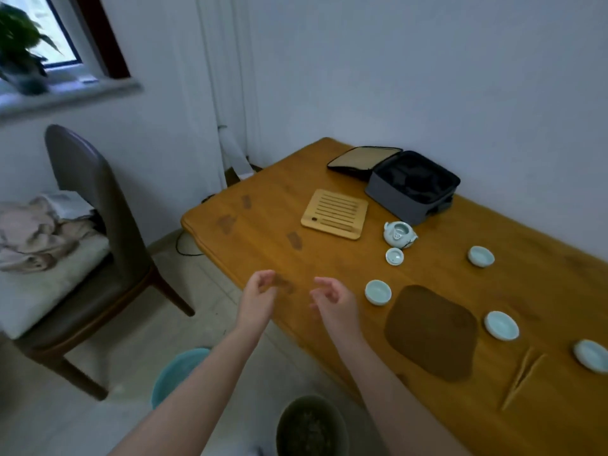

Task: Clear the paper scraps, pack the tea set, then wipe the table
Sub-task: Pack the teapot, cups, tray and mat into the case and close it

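A brown paper scrap [282, 284] lay at the table [329, 179] edge, long axis running left-right. Left hand [258, 296] pinched its left end with curled fingers; right hand [332, 299] hovered beside it, loosely curled, empty

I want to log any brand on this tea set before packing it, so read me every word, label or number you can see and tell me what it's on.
No text can be read anywhere in this view.
Bamboo tray: one small dark mark near its front left corner, too small and blurred to read.
Grey carrying case: no label or logo visible.
Teapot and cups: plain pale glaze, no writing visible.
Brown paper scraps: no print discernible.
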Demonstrator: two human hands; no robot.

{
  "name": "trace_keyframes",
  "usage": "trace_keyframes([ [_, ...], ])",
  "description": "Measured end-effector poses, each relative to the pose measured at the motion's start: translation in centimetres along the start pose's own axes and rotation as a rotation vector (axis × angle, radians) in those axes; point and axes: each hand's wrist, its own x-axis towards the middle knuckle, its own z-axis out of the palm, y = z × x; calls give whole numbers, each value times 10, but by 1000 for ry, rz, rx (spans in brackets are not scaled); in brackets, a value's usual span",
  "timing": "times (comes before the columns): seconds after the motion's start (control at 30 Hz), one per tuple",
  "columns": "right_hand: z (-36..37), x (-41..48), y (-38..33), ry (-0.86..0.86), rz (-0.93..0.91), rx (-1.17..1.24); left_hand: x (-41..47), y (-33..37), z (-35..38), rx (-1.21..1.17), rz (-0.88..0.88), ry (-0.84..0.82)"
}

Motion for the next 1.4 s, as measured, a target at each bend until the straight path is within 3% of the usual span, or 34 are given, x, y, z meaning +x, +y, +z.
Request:
trace_keyframes([
  [0.33,-11,55,5,290,45,-31,75,19,47,245,105,-334],
  [0.47,-35,68,21,331,83,-179,81,21,76,312,134,-421],
  [0.7,-76,92,63,311,145,-688,91,26,120,353,114,-435],
  [0.9,-88,112,85,152,239,-782,109,27,150,339,66,-412],
  [1.07,-87,139,92,141,238,-931,150,36,177,358,31,-450],
  [1.4,-84,191,84,344,265,-789,290,105,285,251,-149,-655],
])
